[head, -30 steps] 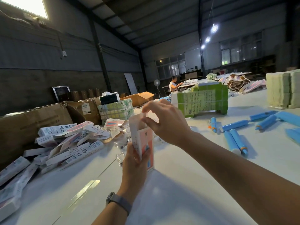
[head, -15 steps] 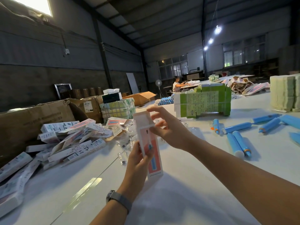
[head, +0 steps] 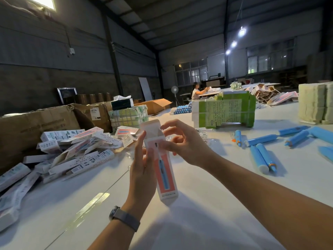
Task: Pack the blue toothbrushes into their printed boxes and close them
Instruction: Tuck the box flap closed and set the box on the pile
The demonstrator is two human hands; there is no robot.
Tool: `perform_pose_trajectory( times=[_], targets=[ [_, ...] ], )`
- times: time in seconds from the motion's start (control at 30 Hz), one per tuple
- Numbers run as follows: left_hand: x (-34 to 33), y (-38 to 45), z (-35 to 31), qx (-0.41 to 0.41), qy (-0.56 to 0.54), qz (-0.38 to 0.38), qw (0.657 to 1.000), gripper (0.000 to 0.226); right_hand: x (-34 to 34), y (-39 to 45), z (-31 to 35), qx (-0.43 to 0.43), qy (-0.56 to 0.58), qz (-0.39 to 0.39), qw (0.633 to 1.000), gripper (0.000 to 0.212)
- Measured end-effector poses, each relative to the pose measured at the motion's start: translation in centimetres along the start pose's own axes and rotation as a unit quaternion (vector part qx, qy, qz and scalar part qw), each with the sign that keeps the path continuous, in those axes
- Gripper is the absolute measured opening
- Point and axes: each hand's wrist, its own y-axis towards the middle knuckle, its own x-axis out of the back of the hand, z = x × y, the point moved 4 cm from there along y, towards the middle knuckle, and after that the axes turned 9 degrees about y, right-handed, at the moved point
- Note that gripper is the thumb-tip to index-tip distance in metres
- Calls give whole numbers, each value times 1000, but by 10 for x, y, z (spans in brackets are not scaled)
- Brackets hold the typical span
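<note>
Both hands on printed box: left hand grips side; right hand apparently now pinches front, top flap raised.

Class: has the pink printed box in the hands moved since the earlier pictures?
Yes. The pink printed box has turned face-on, its top flap now opened up, judged against the green carton stack.
</note>
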Motion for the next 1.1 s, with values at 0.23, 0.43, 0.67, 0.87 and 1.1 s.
perform_pose_trajectory(
  times=[0.23,0.43,0.67,0.87,1.1],
  targets=[
    [0,1,0,5,7,5,1000,39,3,-3,-6,-21,-2,-5,1000,17],
    [-1,4,-2,15,7,13,1000,33,3,-1,-2,-15,-35,2,999,18],
    [0,3,-1,4,24,6,1000,37,2,0,11,19,-30,-9,999,31],
    [1,-1,-5,-13,28,0,1000,34,-1,-2,10,19,-78,3,997,36],
    [-2,0,-3,-9,47,8,999,33,1,-6,12,38,-116,-14,992,12]
  ],
)
